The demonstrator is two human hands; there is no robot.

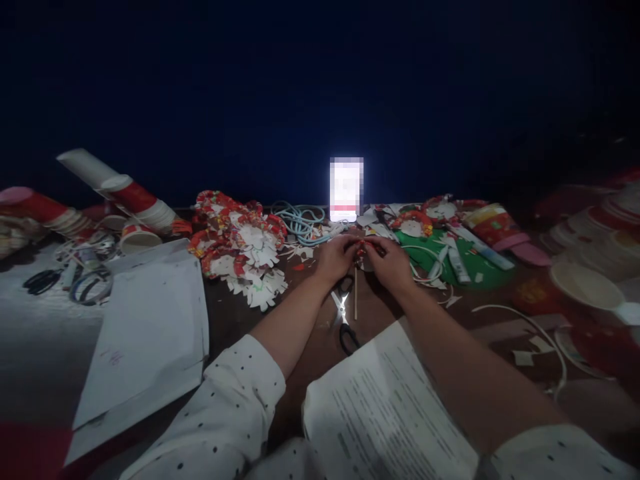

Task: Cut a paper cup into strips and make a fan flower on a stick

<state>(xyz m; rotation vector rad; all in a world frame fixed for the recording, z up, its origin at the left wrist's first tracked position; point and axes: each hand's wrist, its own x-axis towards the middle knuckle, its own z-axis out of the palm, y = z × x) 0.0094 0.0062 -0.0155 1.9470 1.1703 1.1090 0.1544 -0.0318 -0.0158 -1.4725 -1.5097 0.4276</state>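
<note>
My left hand [336, 259] and my right hand [389, 261] meet over the middle of the table, fingers closed together. Between the fingertips shows a small red patterned piece [361, 248], pinched from both sides; its exact shape is mostly hidden. Just below it a thin pale stick [355, 297] points towards me; whether it joins the red piece I cannot tell. Scissors [342, 308] with black handles lie on the table under my wrists, blades apart. A printed sheet [385, 413] lies between my forearms.
Red ring-shaped crafts with white paper cutouts [257, 247] pile up left of my hands. Behind stands a glowing screen [346, 190], beside a coiled pale blue cord [300, 223]. Right are a green sheet [480, 267] with tubes and stacked paper cups [587, 283]. White sheets [155, 320] lie left.
</note>
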